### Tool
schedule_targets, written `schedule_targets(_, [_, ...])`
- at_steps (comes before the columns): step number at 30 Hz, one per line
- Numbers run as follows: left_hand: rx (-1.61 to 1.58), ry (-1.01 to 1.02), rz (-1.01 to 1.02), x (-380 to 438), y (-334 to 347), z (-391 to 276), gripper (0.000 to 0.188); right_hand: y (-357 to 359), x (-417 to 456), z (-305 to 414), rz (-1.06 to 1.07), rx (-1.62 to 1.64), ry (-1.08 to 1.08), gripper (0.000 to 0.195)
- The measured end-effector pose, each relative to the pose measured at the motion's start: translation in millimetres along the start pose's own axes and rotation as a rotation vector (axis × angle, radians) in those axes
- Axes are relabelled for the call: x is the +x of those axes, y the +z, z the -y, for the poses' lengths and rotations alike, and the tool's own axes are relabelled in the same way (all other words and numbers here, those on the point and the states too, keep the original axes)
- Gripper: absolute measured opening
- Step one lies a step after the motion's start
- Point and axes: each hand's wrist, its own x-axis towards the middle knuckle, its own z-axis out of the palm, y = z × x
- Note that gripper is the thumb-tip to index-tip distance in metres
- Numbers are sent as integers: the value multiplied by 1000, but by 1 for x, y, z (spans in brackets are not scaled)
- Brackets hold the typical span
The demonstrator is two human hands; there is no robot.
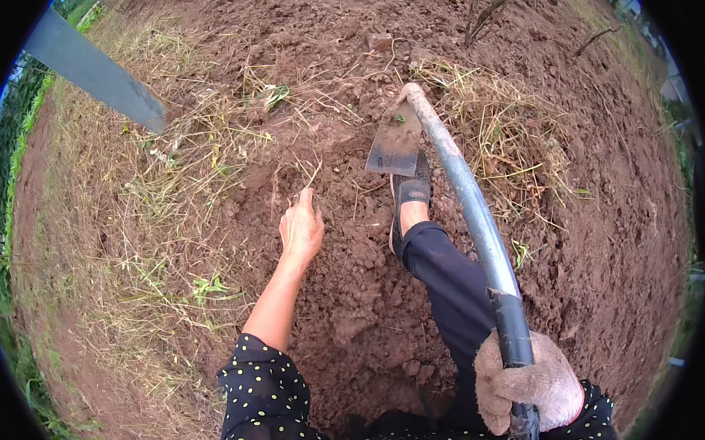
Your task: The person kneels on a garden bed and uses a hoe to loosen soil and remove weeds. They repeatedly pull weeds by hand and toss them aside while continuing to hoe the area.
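My bare left hand [303, 231] reaches down over the loose brown soil, its fingers closed on a thin dry stalk [314, 173]. A knitted work glove covers my right hand [530, 377], which is wrapped around the dark, taped part of a hoe's handle [466, 179]. The rest of that handle is grey metal, curving away to the hoe blade [395, 141]. Soil clings to the upper part of the blade, and its lower edge overlaps the toe of my dark shoe [413, 188].
Dry weeds [184, 150] lie thickly on the left, and another heap of dry grass [495, 119] lies right of the handle. A grey post [104, 71] rises at upper left. A thin woody stem [494, 10] stands at upper right. A clod [379, 41] lies beyond the blade.
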Motion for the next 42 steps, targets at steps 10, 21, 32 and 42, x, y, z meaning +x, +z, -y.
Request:
schedule_targets(10, [328, -120, 418, 61, 56, -25, 56, 6, 3, -6, -37, -88, -65, 30])
schedule_targets(21, [-460, 161, 647, -110, 3, -35, 44, 4, 3, -4, -7, -132, -62, 27])
schedule_targets(32, [-73, -458, 273, -91, -2, 61, 64, 31, 27, -15, 111, -617, 201, 22])
schedule_targets(42, [-132, -257, 374, -214, 18, 21, 35, 20, 84, -35, 183, -895, 83, 28])
